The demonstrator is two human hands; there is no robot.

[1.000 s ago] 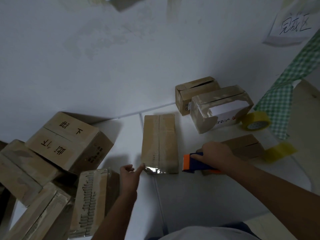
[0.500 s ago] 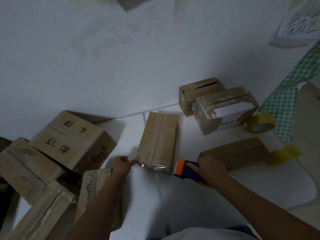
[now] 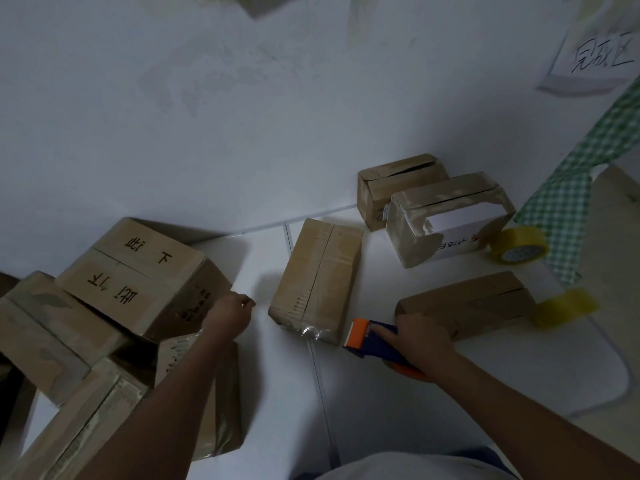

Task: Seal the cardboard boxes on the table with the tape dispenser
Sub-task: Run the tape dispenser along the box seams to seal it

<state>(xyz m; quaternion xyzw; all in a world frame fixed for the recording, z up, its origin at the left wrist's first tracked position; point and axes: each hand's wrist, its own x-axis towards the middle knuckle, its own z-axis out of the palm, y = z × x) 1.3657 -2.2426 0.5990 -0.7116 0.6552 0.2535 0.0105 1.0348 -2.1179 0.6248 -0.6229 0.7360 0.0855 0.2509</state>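
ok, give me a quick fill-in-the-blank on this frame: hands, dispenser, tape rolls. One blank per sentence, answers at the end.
1. The tape dispenser is held in the ____ hand.
2. The left hand is holding ____.
3. The dispenser's front end, nearest the middle box, is coloured ____.
4. The number of yellow tape rolls lying at the right side of the table is ____.

Answers: right; nothing; orange; two
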